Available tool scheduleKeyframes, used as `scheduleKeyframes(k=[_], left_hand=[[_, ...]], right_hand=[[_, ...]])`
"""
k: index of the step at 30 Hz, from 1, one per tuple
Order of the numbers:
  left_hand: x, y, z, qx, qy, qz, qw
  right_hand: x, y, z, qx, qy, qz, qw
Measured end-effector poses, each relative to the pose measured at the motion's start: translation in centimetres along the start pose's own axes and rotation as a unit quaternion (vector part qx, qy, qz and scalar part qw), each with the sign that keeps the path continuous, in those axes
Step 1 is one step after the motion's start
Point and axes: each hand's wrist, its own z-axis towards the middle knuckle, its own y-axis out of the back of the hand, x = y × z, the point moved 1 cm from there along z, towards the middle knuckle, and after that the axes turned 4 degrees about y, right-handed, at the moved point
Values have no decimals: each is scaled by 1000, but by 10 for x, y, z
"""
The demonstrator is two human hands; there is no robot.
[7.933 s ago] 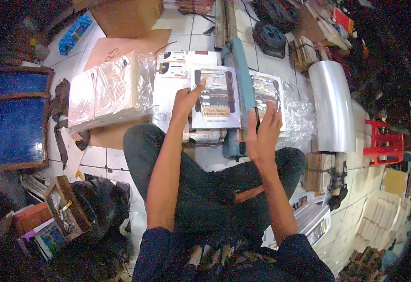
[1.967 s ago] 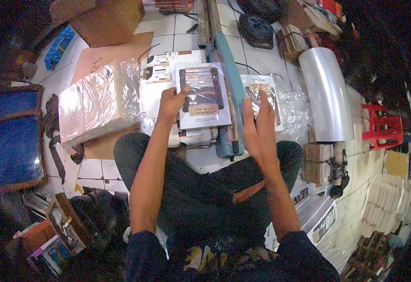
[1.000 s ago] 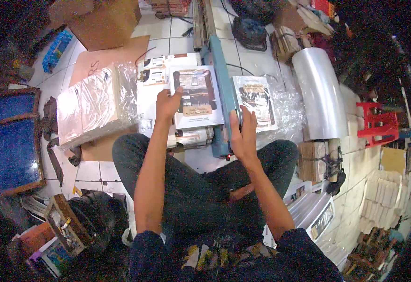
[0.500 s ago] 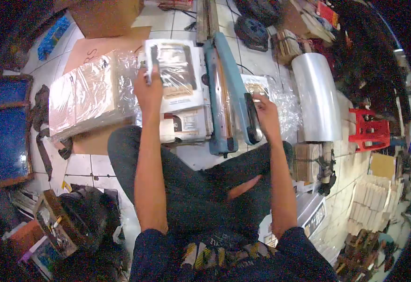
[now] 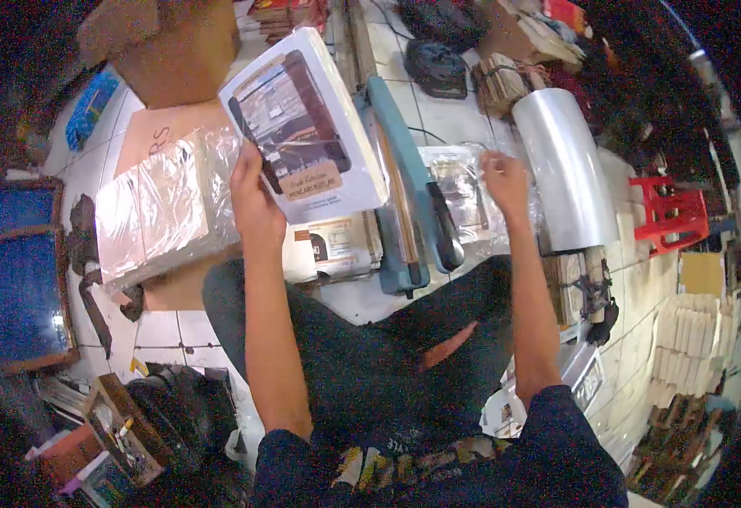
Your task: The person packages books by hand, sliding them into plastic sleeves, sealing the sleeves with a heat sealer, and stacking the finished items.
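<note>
My left hand grips a white paperback book with a dark picture on its cover, held up and tilted. Below it lies a stack of books. Just right of the held book stands a teal impulse sealer, its black-handled arm raised a little over the base. Past the sealer, another book lies under clear plastic film. My right hand is closed at the upper edge of this film, fingers pinched on it.
A big roll of clear film stands at the right, before a red plastic stool. A plastic-wrapped pack lies on cardboard at the left, with a cardboard box behind. A wooden tray sits at lower left.
My left hand has raised the book off the stack and tilted it. My right hand has left the sealer's handle and moved right, onto the film's edge.
</note>
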Motion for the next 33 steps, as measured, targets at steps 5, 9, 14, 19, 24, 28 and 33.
scheduleKeyframes(k=[5,9,14,19,24,28,33], left_hand=[[-11,-4,-20,-10,-212,429,878],[-51,-105,-68,85,-215,516,825],[-25,-165,-137,332,-196,498,777],[-3,-205,-189,451,-171,423,767],[-6,-199,-159,375,-429,439,695],[-60,-108,-66,255,-397,704,532],[-117,35,18,169,-312,844,401]], right_hand=[[85,92,-48,-197,133,9,971],[139,134,-90,-192,476,2,858],[203,161,-161,-218,433,-119,867],[158,211,-194,13,224,-167,960],[38,261,-258,-125,-70,63,988],[-50,312,-354,-314,-311,109,890],[-120,309,-449,-350,-403,168,829]])
